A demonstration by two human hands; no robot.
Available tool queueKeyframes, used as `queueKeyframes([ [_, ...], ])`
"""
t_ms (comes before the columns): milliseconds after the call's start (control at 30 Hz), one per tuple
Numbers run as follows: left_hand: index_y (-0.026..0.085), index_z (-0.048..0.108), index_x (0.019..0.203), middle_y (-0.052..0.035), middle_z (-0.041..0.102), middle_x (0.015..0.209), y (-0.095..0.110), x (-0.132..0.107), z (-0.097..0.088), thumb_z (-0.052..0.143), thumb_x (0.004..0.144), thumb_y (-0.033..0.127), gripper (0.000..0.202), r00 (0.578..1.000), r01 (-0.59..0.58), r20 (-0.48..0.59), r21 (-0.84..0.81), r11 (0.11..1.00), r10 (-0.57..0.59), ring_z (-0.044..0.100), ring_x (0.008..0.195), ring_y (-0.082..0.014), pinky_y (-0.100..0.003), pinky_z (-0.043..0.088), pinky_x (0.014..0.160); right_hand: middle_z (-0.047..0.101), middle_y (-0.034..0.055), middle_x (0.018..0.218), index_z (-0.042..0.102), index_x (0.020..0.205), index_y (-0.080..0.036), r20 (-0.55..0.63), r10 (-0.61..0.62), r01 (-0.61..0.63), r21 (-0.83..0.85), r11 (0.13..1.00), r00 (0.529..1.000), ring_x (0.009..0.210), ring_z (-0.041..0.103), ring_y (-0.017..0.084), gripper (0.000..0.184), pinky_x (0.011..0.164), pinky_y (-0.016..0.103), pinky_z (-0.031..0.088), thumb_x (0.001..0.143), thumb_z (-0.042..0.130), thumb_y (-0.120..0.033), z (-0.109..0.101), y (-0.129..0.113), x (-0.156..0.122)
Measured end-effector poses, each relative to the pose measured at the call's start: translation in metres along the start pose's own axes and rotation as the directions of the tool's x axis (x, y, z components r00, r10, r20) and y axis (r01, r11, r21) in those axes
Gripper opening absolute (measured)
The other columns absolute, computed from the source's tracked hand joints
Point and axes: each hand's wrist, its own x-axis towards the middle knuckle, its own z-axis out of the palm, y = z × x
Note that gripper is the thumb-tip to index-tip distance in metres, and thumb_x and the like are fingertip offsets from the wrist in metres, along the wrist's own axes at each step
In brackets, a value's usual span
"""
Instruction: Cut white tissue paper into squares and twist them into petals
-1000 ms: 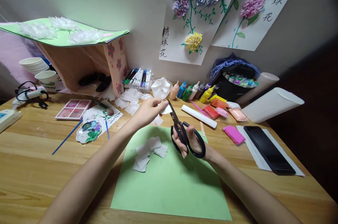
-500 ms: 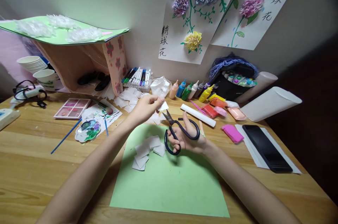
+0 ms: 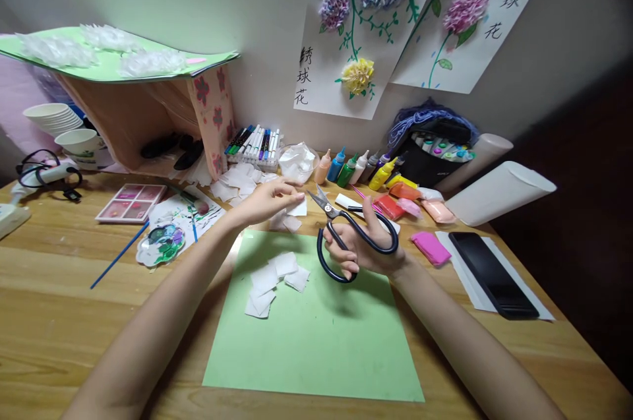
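My left hand (image 3: 267,199) pinches a small white paper piece (image 3: 298,208) above the far edge of a green paper sheet (image 3: 321,341). My right hand (image 3: 363,248) grips black scissors (image 3: 346,232) by the handles. Their short blades are slightly apart and point up-left toward the paper piece, a little short of it. A small pile of cut white paper squares (image 3: 271,281) lies on the green sheet below my left wrist.
Loose white squares (image 3: 237,181), a marker tray (image 3: 253,145), paint bottles (image 3: 353,169) and clay packets (image 3: 413,206) line the back. A paint palette (image 3: 161,242), blue brush (image 3: 119,255) and watercolour box (image 3: 129,201) lie left. A black phone (image 3: 492,275) and rolled paper (image 3: 497,192) sit right.
The scissors came off the paper piece, dropped low and turned, then rose again toward it. My left hand lowered slightly, still pinching the piece.
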Motion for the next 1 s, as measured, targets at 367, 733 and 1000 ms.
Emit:
queueKeyframes([
  [367, 0.013, 0.068, 0.082, -0.0031, 0.06, 0.07, -0.027, 0.002, 0.012, 0.053, 0.081, 0.05, 0.04, 0.982, 0.119, 0.175, -0.287, 0.95, -0.07, 0.048, 0.061, -0.0113, -0.022, 0.036, 0.058, 0.041, -0.0056, 0.049, 0.049, 0.087, -0.015, 0.057, -0.03, 0.039, -0.164, 0.986, 0.998, 0.038, 0.043, 0.011, 0.087, 0.045, 0.029, 0.046, 0.066, 0.005, -0.086, 0.006, 0.001, -0.003],
  [733, 0.015, 0.042, 0.052, 0.0042, 0.036, 0.051, -0.025, 0.008, 0.033, 0.055, 0.072, 0.059, 0.05, 0.961, 0.176, -0.182, -0.181, 0.968, -0.208, 0.031, 0.049, -0.0075, -0.022, 0.024, 0.048, 0.067, 0.0172, 0.086, 0.06, 0.08, -0.012, -0.714, -0.352, -0.792, -0.583, -0.181, 0.605, 0.079, 0.063, 0.028, 0.032, 0.064, 0.033, 0.042, 0.082, 0.054, -0.043, 0.009, -0.009, -0.012],
  [1000, 0.015, 0.044, 0.057, 0.0038, 0.037, 0.054, -0.004, 0.003, 0.059, 0.048, 0.081, 0.055, 0.047, 0.988, 0.112, -0.093, -0.149, 0.983, -0.126, 0.035, 0.052, -0.0086, -0.022, 0.024, 0.05, 0.063, 0.0107, 0.085, 0.059, 0.079, -0.017, -0.5, -0.584, -0.418, -0.864, 0.281, 0.64, 0.084, 0.06, 0.023, 0.033, 0.071, 0.033, 0.046, 0.087, 0.045, -0.046, 0.017, -0.005, -0.005],
])
